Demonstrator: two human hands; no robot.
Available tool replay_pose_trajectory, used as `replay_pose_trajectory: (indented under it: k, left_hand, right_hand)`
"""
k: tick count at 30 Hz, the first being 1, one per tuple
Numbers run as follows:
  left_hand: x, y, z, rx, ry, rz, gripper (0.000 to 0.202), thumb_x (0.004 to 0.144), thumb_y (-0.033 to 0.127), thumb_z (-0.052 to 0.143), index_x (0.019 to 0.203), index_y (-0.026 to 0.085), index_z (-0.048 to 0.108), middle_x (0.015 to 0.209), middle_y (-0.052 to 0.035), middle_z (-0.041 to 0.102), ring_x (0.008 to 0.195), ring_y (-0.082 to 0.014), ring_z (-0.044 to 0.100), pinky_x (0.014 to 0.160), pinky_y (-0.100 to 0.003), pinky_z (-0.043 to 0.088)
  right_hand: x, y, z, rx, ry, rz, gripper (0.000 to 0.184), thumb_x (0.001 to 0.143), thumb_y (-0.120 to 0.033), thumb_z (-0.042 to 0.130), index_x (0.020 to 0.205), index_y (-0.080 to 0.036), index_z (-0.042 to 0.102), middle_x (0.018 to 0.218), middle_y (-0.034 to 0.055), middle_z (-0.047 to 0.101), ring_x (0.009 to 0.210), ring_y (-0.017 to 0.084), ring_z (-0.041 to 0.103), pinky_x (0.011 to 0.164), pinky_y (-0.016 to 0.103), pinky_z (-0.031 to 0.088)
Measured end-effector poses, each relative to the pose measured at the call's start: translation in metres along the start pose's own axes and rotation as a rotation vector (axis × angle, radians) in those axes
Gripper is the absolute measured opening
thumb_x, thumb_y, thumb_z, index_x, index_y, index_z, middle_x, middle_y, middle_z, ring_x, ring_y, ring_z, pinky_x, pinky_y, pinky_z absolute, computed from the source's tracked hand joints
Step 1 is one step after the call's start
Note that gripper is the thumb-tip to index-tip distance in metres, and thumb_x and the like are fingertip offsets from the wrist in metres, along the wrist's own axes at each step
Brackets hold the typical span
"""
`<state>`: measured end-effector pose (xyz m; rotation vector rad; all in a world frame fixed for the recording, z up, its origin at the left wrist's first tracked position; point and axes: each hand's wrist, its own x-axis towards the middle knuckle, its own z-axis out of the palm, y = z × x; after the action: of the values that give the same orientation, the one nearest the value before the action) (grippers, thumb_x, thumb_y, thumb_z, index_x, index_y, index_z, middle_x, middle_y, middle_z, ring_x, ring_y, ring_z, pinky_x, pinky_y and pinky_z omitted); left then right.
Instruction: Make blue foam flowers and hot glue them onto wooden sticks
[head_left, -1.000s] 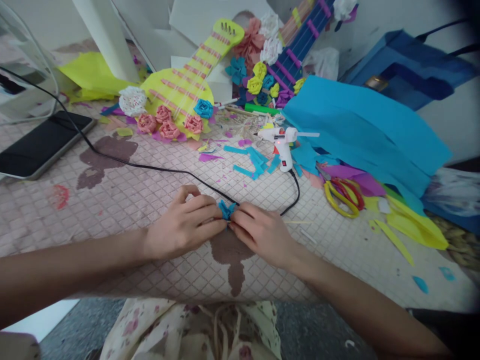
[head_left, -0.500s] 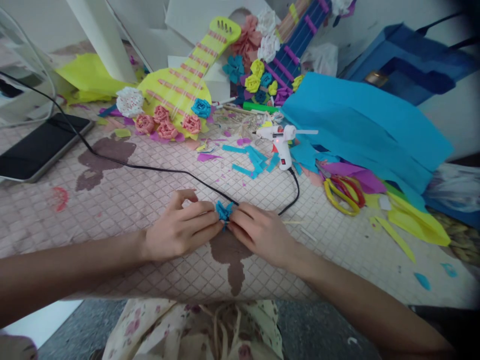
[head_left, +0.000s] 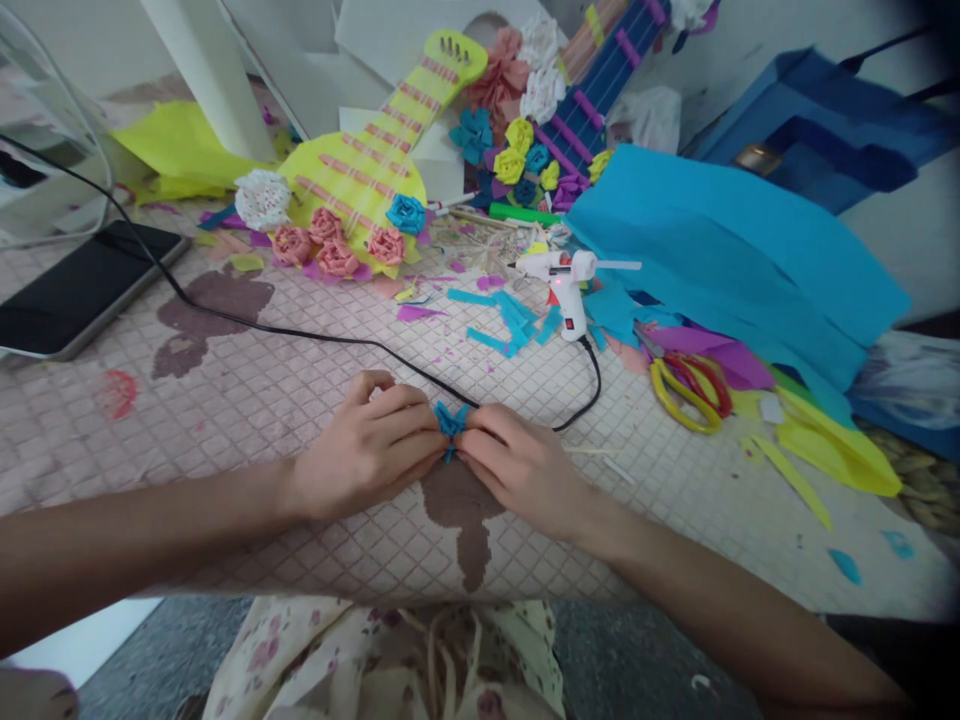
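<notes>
Blue paper flower (head_left: 451, 420) pinched between both my hands.
Left hand (head_left: 367, 447) and right hand (head_left: 526, 472) grip it fingertip to fingertip, midway, near the tabletop's (head_left: 262, 400) front edge.

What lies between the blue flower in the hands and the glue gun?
Head view: the black cord loops from the glue gun toward the flower, blue paper strips lie near the gun, and the rest is bare pink cloth.

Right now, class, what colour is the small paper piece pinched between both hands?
Blue; the head view shows the paper piece between the left hand and right hand.
</notes>
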<state>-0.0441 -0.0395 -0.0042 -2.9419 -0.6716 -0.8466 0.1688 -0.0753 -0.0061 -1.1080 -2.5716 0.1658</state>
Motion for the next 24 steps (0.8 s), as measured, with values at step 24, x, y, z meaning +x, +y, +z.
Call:
replay_pose_trajectory:
  k: [24]
  left_hand:
    - [-0.0005,0.0020,0.0044,-0.068,-0.044,-0.115,0.010,0.091,0.024,0.053,0.085,0.019,0.058,0.082,-0.0008,0.064,0.084,-0.0184,0.053,0.079,-0.041,0.033]
  right_hand:
    - [-0.0009,-0.0030,0.0004,0.129,0.025,0.082,0.013,0.093,-0.021,0.045,0.087,-0.016,0.055,0.089,0.0049,0.056,0.083,0.016,0.054,0.073,0.028,0.047]
